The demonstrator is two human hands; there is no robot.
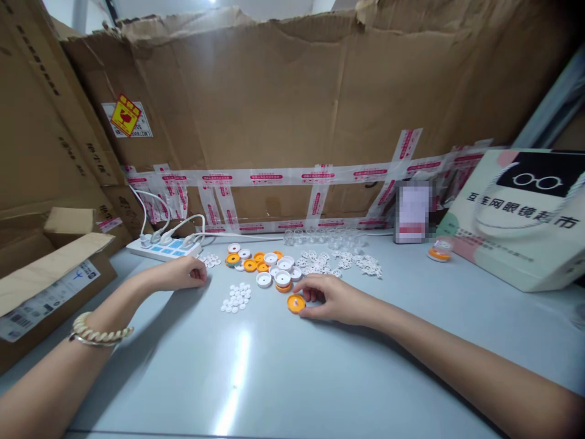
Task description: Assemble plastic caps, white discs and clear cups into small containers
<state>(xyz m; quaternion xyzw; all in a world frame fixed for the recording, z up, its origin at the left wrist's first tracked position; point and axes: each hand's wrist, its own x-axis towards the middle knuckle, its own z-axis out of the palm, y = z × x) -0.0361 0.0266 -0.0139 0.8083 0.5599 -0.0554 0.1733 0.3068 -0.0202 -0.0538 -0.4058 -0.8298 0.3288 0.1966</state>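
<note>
My right hand (333, 297) rests on the grey table (283, 378), its thumb and fingers pinched round an orange round cap (296, 303). My left hand (181, 273) lies curled on the table with its fingertips at a small heap of white pieces (211, 260); what they pinch is hidden. A cream bracelet (98, 332) sits on that wrist. Between the hands lie a cluster of white and orange caps (269, 266) and a patch of small white discs (236, 297). Behind my right hand spreads a pile of white flower-shaped pieces (340, 262).
A white power strip (164, 248) with plugged cables lies at the back left. Taped cardboard walls (274, 122) enclose the table. An open carton (46, 280) stands on the left, a printed bag (516, 219) on the right, with a small orange-based container (439, 250) and clear cups (320, 236) nearby.
</note>
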